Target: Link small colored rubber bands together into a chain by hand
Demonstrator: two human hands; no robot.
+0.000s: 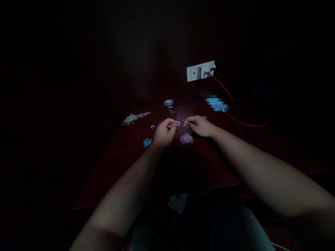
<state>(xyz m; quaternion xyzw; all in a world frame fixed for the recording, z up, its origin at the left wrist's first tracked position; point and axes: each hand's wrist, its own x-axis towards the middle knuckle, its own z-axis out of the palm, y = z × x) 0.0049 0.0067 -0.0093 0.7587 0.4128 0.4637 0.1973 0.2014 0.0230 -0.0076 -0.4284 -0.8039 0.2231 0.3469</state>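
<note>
Head view: two bare hands work over one dark red table (125, 167). The left hand (164, 132) pinches a small pink band cluster (178, 123) at its fingertips, between the hands. The right hand (199, 126) has its fingers curled just right of the cluster; whether it grips anything, I cannot tell.

Three piles of bands lie about: one purple pile (186, 138) between the hands, on the near side; one blue pile (148, 142) left of the left wrist; one mixed pile (132, 119) farther left. One loose blue ring (153, 127) sits just left of the left hand. One lidded jar (169, 104) stands beyond that hand.

Bands within the cluster and piles are too small to count. An orange ring (203, 118) is partly hidden behind the right hand. Beyond it, a blue object (216, 103) is pixelated.
</note>
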